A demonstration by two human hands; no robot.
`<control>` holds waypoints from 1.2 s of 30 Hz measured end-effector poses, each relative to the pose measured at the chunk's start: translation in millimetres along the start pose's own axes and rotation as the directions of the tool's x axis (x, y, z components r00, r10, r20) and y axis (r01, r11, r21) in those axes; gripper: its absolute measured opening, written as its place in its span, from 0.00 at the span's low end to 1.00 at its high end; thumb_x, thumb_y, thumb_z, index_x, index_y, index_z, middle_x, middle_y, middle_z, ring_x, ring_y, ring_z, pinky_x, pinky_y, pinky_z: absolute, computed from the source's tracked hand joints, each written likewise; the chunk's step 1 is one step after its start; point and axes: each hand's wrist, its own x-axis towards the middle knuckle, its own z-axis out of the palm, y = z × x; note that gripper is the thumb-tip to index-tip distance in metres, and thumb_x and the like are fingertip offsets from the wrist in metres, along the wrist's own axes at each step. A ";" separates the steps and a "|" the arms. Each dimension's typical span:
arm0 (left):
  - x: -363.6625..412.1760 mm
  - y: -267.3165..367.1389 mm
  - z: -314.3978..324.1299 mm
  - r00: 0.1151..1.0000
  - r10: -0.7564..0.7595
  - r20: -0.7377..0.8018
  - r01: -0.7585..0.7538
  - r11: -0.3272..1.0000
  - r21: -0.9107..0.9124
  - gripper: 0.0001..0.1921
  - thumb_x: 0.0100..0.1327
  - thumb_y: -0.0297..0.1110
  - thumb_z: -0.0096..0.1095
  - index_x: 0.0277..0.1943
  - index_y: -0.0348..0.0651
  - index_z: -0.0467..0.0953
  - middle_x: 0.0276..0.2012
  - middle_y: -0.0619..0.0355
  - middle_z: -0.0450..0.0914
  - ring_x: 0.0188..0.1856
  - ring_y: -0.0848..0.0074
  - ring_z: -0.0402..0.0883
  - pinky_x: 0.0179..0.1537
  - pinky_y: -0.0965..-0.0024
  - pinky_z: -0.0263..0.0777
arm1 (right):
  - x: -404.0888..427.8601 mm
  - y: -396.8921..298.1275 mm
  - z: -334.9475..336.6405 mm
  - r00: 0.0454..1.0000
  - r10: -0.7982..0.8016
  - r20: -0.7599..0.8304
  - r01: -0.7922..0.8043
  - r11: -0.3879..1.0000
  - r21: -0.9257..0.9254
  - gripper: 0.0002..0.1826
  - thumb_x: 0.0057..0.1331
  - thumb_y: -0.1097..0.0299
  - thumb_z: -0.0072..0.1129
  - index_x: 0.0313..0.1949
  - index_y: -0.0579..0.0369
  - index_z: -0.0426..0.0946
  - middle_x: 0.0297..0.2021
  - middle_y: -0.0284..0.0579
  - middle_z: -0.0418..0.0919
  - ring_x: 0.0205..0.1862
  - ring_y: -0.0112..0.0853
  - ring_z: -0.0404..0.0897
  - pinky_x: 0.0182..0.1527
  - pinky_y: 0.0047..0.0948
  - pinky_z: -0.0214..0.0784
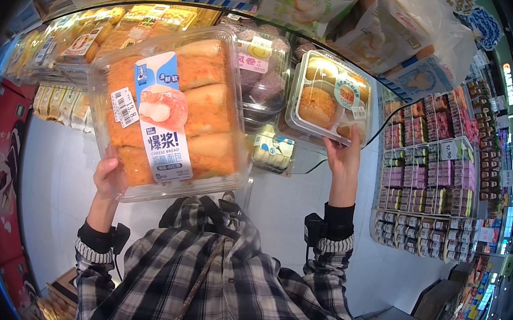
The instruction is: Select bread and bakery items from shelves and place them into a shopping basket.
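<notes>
My left hand (110, 177) grips the lower left corner of a large clear plastic clamshell of orange-brown cheese bread rolls (210, 114). A blue and white paper band and a barcode sticker are on its lid. Over on the right, my right hand (343, 159) touches the near edge of a smaller clear pack of round buns (317, 105), fingers up against its front. Whether those fingers hold it or only rest there, I cannot tell. The pack sits at the shelf's right end. Between the two packs stands a clear box of purple rolls (264, 77).
Bagged bread (299, 6) lines the upper shelf above a dark curved shelf edge. Yellow pastry packs (82, 41) stand at the left. A small pack of pale rolls (272, 150) sits lower down. To the right rises a display of stacked packaged sweets (426, 172). A thin black cable (382, 126) hangs near my right hand.
</notes>
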 end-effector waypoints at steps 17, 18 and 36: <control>-20.8 -2.7 44.4 0.994 -0.081 0.075 0.082 0.997 -0.014 0.40 0.50 0.38 0.53 0.65 0.32 0.51 0.64 0.49 0.58 0.66 0.63 0.56 0.65 0.63 0.50 | -5.4 -9.7 -12.2 0.987 0.159 0.038 -0.163 0.975 0.152 0.31 0.58 0.67 0.63 0.54 0.63 0.56 0.49 0.54 0.60 0.56 0.48 0.64 0.59 0.56 0.61; -22.2 -4.3 49.4 0.996 -0.073 0.055 0.073 0.997 0.007 0.40 0.50 0.38 0.53 0.66 0.33 0.51 0.65 0.49 0.58 0.66 0.63 0.56 0.65 0.63 0.50 | -19.9 -6.8 -14.5 0.975 0.213 0.064 -0.219 0.969 0.112 0.30 0.58 0.66 0.62 0.54 0.63 0.56 0.49 0.54 0.60 0.56 0.48 0.64 0.58 0.56 0.61; -76.4 -33.3 67.4 0.993 -0.108 -0.054 0.098 0.981 -0.170 0.38 0.46 0.30 0.60 0.63 0.37 0.56 0.53 0.50 0.70 0.52 0.65 0.73 0.54 0.65 0.67 | -129.1 58.6 42.6 0.447 0.608 0.656 0.033 0.721 -0.692 0.52 0.51 0.56 0.66 0.68 0.56 0.41 0.58 0.46 0.62 0.49 0.26 0.67 0.45 0.22 0.58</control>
